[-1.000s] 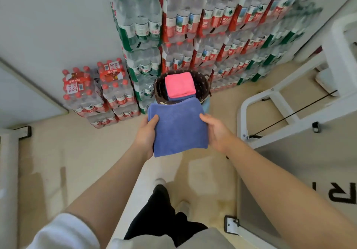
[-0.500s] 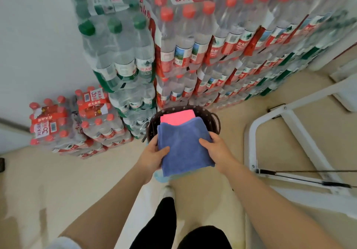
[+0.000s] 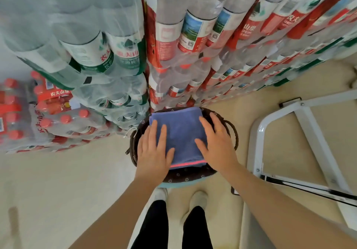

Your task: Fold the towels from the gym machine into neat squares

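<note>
A folded blue towel (image 3: 181,132) lies flat on top of the stack inside a dark woven basket (image 3: 190,175). Only a thin strip of the pink towel (image 3: 188,165) shows under its near edge. My left hand (image 3: 153,152) rests palm down on the blue towel's left side, fingers spread. My right hand (image 3: 217,144) presses flat on its right side, fingers apart as well. Neither hand grips the cloth.
Tall stacks of shrink-wrapped water bottles (image 3: 173,45) rise right behind the basket, with lower packs (image 3: 48,117) to the left. A white gym machine frame (image 3: 309,128) and its black cable stand on the floor to the right. My feet (image 3: 197,200) are just below the basket.
I have stepped up to the basket and lowered the blue towel onto the pink one. Both hands went from holding its sides to lying flat on top.
</note>
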Demonstrator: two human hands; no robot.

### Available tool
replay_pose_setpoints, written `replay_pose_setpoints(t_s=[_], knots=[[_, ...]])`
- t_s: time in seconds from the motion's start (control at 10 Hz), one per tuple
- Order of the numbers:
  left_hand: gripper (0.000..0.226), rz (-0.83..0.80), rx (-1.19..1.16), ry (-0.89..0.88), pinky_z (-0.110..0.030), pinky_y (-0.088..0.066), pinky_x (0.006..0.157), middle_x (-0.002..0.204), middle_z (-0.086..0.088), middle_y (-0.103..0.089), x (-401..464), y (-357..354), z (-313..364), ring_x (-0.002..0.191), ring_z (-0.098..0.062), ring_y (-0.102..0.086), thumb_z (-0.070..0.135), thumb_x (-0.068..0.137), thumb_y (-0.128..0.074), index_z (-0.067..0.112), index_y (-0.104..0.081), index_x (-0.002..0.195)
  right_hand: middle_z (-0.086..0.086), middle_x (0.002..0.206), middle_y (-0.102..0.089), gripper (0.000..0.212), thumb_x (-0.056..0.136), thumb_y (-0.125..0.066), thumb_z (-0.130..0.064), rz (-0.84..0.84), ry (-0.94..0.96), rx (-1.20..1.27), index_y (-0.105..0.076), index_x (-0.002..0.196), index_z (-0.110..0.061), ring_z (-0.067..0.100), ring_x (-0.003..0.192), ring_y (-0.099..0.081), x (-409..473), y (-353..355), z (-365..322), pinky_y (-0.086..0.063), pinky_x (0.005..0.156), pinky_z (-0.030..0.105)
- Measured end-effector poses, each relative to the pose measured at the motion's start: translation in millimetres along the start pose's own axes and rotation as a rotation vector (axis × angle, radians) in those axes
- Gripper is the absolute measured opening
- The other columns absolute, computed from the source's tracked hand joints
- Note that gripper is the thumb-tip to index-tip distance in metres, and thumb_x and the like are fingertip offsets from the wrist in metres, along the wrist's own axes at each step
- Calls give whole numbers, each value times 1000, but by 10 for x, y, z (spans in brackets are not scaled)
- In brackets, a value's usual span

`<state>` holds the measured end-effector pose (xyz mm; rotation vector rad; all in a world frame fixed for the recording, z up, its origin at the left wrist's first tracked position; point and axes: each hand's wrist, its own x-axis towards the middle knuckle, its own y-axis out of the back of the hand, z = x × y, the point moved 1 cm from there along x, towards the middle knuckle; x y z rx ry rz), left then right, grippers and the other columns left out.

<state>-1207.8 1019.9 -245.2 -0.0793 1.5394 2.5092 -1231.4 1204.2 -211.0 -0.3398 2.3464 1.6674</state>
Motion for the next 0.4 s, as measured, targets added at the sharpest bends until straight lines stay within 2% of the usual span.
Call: replay_pose_setpoints(t_s=[0.1,0.2,0.3,0.4], knots=[[68,-173,163,-140,-39,-25,108,143,-16,-43,-40,-137,-70,133,-29,-36,55,95,-14,7,-39,137,15,156,-16,80,86,-43,-56,-171,161,-126,-23,147,-9,32,143,-23,-76,-150,-1,-31,112,48],[76,-381,226,-78,-40,-46,97,137,-14,-51,-62,-211,-92,123,-28,-53,59,84,-30,4,-48,132,2,159,10,89,89,-46,-54,-349,35,-198,5,149,-14,22,147,-3,-101,-262,25,-14,117,42],[79,-379,186,-103,-42,-43,101,145,-16,-41,-68,-271,-41,130,-31,-45,54,79,-56,2,-41,138,-3,158,17,86,90,-47,-50,-391,-50,-218,8,149,-19,23,145,-12,-127,-297,-20,-19,115,41],[77,-476,186,-67,-38,-14,117,159,-9,-1,-75,-95,19,146,-24,-8,47,92,-44,11,-8,149,-1,159,13,78,93,-45,-48,-445,-59,-222,0,150,-21,25,143,-19,-197,-166,-90,-26,112,42]])
